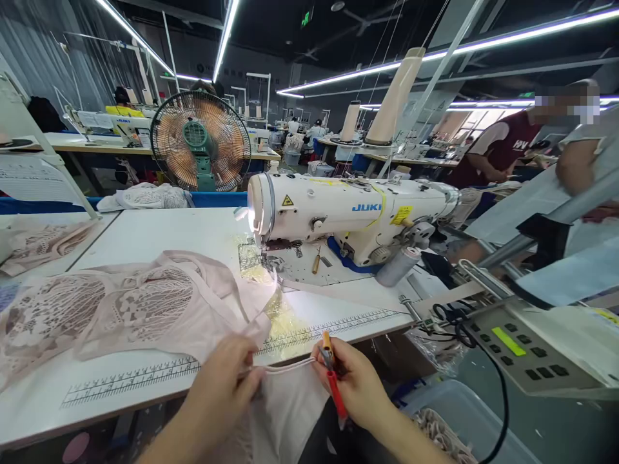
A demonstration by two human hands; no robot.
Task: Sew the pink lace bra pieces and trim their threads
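A pale pink lace garment (149,303), apparently a bra, spreads across the white sewing table and hangs over its front edge. My left hand (225,377) is closed, pinching the garment's edge between thumb and fingers. At the other end of that taut edge, my right hand (355,380) grips the fabric with its fingertips. The same hand holds small thread snips (334,386) with red and orange parts, their tip partly hidden by the fingers. Beyond both hands stands a white JUKI sewing machine (338,203), its lamp lit.
A printed ruler (130,380) runs along the table's front. A screwdriver (316,261) and a grey thread cone (399,266) lie by the machine. The control box (541,348) and a clear bin (464,412) are at right. A fan (200,142) stands behind; a person in maroon (503,148) is at right.
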